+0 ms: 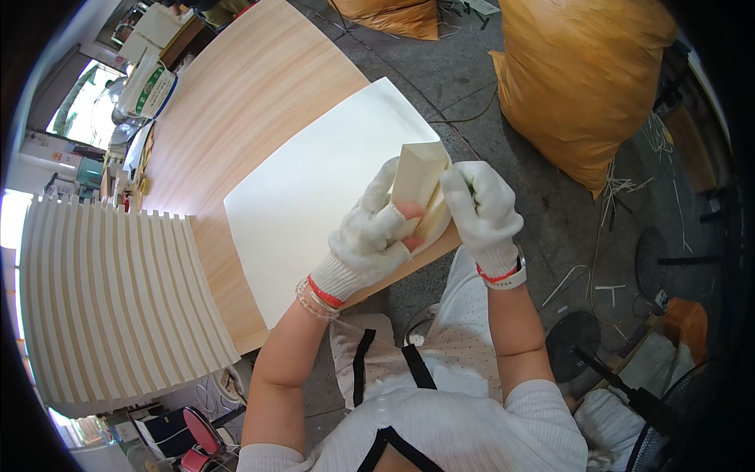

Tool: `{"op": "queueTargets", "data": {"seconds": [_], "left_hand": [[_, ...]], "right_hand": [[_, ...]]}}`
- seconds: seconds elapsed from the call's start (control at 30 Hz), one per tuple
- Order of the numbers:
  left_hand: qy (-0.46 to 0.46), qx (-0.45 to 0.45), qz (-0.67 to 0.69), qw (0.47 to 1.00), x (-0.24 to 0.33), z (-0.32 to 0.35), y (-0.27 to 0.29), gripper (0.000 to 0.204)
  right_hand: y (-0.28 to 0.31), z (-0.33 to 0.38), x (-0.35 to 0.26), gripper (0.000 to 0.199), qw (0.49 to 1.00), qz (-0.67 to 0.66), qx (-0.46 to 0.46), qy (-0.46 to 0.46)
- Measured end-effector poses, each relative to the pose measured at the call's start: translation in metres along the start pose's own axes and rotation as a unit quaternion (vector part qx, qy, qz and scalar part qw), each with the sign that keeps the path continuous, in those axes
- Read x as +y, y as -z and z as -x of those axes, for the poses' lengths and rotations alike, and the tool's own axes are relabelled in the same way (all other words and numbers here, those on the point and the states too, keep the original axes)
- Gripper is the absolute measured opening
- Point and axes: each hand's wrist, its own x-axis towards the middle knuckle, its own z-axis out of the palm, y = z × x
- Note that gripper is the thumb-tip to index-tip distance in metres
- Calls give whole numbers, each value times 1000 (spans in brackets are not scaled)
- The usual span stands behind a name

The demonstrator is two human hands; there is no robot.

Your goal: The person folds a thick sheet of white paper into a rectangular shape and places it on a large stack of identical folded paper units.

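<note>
A large white sheet lies over the corner of the wood-grain table. Above its right edge I hold a narrow cream folded piece, perhaps of card or thick paper, tilted up. My left hand, in a white knitted glove with two fingertips bare, is closed around its left side. My right hand, gloved too, is closed at the piece's right edge, thumb and fingers bent together. The right fingertips are partly hidden. A red cuff shows at each wrist.
At the left stands a row of several cream strips packed closely together. A white tub sits at the table's far left. Beyond the right edge, a big orange-yellow sack rests on the grey floor, with scraps around it. A black fan is at lower right.
</note>
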Motion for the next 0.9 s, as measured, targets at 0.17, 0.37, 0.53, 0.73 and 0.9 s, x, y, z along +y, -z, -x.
{"op": "queueTargets", "data": {"seconds": [0.17,0.37,0.53,0.73,0.9], "left_hand": [[-49,-5,-66,997,-3,-1,-2,44],[-38,11,-15,999,2,-5,0,40],[8,6,-1,1000,1,0,-3,44],[-9,9,-10,1000,-4,1,-1,42],[8,6,-15,1000,-1,-1,0,41]], "right_hand": [[1,0,2,16,1000,-7,-9,2],[-1,0,-1,15,1000,4,9,-24],[-2,1,2,15,1000,0,10,-6],[-2,1,1,15,1000,0,9,-12],[-2,2,2,15,1000,1,9,-9]]}}
